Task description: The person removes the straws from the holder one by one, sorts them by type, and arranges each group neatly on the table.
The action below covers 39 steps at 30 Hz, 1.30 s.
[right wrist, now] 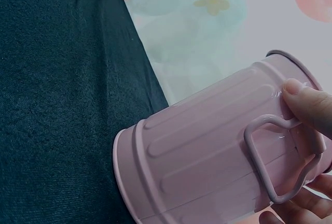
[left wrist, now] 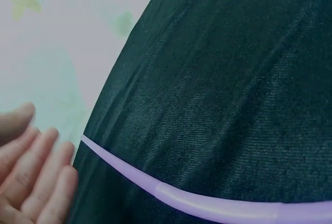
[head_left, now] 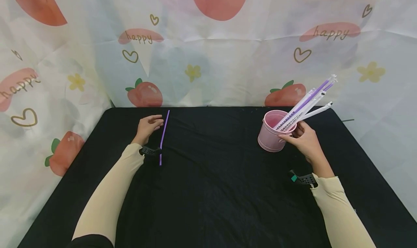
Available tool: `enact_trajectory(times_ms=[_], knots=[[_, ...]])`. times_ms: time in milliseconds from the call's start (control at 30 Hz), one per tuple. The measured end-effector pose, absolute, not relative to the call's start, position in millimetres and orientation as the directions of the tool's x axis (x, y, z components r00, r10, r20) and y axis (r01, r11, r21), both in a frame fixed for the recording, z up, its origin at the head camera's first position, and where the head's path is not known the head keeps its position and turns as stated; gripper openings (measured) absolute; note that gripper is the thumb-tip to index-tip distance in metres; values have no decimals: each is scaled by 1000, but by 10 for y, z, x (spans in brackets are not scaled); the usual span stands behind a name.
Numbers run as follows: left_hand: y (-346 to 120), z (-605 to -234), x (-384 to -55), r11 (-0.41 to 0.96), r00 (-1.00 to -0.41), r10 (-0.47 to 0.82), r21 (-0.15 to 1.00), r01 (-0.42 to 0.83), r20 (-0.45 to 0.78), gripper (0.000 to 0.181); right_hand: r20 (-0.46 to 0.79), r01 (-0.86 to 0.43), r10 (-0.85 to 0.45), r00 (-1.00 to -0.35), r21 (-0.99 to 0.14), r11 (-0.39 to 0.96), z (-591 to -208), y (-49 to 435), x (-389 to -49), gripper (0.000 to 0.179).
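Observation:
A pink metal bucket (head_left: 272,139) stands on the black cloth at the right, and several wrapped straws (head_left: 303,108), white and purple, lean out of it to the right. My right hand (head_left: 304,141) grips its rim near the wire handle (right wrist: 254,146), thumb on the near side and fingers behind. At the left, a bare purple straw (head_left: 165,128) lies lengthwise on the cloth. Just left of that straw is my left hand (head_left: 149,128), its fingers loosely bent and holding nothing. In the left wrist view the purple straw (left wrist: 207,203) runs past the fingertips (left wrist: 65,182) without contact.
A black cloth (head_left: 208,190) covers the table. Behind it and along the left side hangs a pale printed curtain (head_left: 228,67) with fruit, hearts and flowers. The table's far edge lies just beyond the straw and the bucket.

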<state>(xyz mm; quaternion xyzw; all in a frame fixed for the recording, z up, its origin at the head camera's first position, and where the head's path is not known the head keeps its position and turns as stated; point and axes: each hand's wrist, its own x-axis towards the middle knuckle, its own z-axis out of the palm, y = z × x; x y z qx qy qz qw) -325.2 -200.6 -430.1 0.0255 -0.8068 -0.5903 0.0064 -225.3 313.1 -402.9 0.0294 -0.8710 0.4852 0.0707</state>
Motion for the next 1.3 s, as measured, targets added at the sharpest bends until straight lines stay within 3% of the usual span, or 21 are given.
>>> enact_trajectory(times_ms=[300, 667, 1300], knots=[[-1926, -4261, -3239, 261, -988, 63, 953, 152, 141, 43, 153, -120, 17, -988, -839, 531, -4027, 3128, -2254, 72], [-1539, -3966, -3125, 190, -965, 164, 953, 235, 205, 42, 166, -134, 16, -986, -846, 516, -4050, 3148, -2267, 72], [-667, -4074, -3410, 94, -918, 293, 947, 307, 268, 41, 177, -151, 6, -984, -855, 497, -4036, 3133, -2236, 70]])
